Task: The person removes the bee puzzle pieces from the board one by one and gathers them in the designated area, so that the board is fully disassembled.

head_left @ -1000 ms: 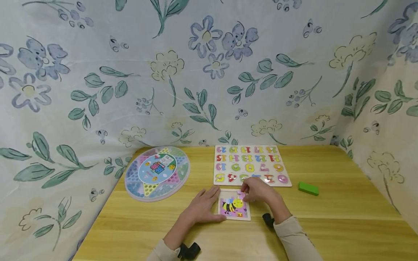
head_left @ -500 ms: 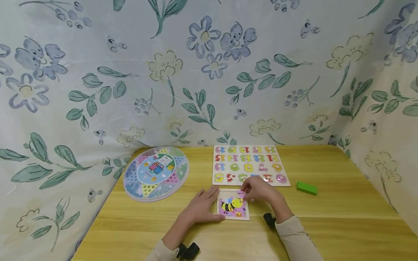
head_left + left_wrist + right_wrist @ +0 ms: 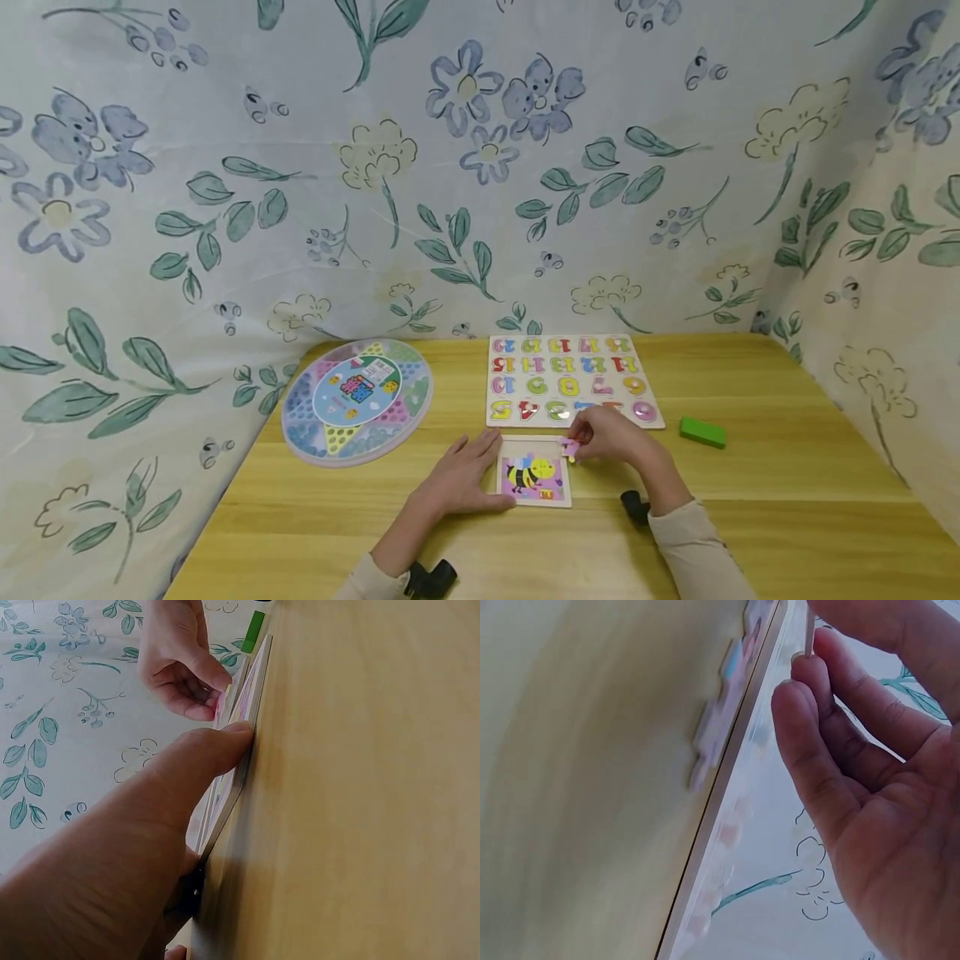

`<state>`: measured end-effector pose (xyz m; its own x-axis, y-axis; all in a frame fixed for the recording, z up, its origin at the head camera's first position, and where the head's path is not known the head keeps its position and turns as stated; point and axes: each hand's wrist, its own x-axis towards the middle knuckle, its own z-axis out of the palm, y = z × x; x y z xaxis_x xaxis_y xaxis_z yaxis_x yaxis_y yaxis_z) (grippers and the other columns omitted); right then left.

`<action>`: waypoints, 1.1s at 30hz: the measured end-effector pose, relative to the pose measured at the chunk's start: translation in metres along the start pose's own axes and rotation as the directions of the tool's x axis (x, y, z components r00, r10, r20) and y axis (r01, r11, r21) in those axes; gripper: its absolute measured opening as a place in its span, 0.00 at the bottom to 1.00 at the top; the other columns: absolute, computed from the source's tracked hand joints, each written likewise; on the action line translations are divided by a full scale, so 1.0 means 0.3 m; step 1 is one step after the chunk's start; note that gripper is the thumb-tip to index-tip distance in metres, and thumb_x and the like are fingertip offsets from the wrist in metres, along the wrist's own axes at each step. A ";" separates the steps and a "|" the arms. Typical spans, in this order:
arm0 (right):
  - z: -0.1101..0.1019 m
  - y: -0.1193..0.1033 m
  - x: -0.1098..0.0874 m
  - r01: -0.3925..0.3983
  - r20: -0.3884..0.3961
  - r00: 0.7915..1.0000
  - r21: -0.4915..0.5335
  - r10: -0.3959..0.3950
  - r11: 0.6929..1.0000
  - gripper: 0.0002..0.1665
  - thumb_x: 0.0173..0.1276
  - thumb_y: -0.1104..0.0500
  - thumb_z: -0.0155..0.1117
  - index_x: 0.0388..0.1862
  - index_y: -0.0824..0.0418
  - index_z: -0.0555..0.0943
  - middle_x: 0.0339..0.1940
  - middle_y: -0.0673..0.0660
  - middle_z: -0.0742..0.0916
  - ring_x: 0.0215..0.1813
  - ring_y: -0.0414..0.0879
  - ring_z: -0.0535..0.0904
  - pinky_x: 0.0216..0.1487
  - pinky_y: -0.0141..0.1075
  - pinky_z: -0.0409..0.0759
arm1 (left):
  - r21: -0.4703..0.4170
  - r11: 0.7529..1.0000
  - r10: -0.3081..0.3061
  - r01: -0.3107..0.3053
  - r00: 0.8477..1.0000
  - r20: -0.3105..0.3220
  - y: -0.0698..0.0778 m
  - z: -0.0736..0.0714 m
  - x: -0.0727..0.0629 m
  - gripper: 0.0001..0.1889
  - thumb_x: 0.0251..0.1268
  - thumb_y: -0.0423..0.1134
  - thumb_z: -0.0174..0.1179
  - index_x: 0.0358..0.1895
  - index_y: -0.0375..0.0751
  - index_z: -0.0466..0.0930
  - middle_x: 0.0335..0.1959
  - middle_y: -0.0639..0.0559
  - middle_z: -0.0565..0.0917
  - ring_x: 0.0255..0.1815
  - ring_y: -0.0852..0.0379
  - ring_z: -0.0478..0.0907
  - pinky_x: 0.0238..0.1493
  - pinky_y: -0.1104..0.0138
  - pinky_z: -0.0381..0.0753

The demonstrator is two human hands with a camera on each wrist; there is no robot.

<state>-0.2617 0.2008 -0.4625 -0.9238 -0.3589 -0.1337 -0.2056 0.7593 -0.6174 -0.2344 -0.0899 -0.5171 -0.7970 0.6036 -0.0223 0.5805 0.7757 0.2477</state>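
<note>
A small wooden jigsaw tray (image 3: pixel 525 447) with a bee picture (image 3: pixel 532 474) lies flat on the table; its top strip is bare wood. Along its left side my left hand (image 3: pixel 467 479) rests with extended fingers, the thumb against the near edge, as the left wrist view shows (image 3: pixel 161 776). Between thumb and fingertips my right hand (image 3: pixel 617 437) pinches a pink jigsaw piece (image 3: pixel 570 448), held at the tray's upper right corner. The right wrist view shows that piece edge-on (image 3: pixel 809 634). Several loose jigsaw pieces (image 3: pixel 716 724) lie below the right hand there.
Behind the tray lies a number puzzle board (image 3: pixel 551 386), partly covered by the right hand. A round Chinese checkers board (image 3: pixel 300 417) is at the left. A green block (image 3: pixel 702 432) sits right of the number board. Floral cloth (image 3: pixel 450 200) hangs behind the table.
My right hand has moved right, carrying the pink jigsaw piece from inside the tray's upper right corner to its right edge. The left hand keeps its place at the tray.
</note>
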 end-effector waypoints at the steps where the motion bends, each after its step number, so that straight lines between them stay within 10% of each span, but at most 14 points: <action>1: -0.003 0.005 -0.003 0.000 0.001 1.000 -0.004 0.000 1.000 0.11 0.51 0.67 0.76 0.34 0.60 0.84 0.29 0.51 0.83 0.32 0.42 0.75 0.32 0.31 0.76 | 0.004 1.000 0.002 -0.002 1.000 -0.003 0.000 0.000 0.000 0.55 0.54 0.75 0.53 0.78 0.43 0.50 0.80 0.52 0.52 0.81 0.56 0.49 0.78 0.50 0.53; 33: -0.103 0.141 -0.101 -0.014 -0.054 0.998 -0.061 0.011 0.998 0.09 0.52 0.68 0.73 0.33 0.63 0.84 0.32 0.53 0.82 0.34 0.42 0.75 0.34 0.30 0.76 | -0.001 1.000 0.004 -0.004 1.000 -0.009 0.002 -0.004 -0.002 0.55 0.54 0.74 0.54 0.78 0.42 0.51 0.80 0.51 0.52 0.81 0.55 0.49 0.78 0.50 0.53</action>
<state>-0.2524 0.2605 -0.4607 -0.9420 -0.3207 -0.0985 -0.2116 0.7958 -0.5674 -0.2338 -0.0901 -0.5157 -0.7959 0.6053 -0.0122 0.5840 0.7728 0.2484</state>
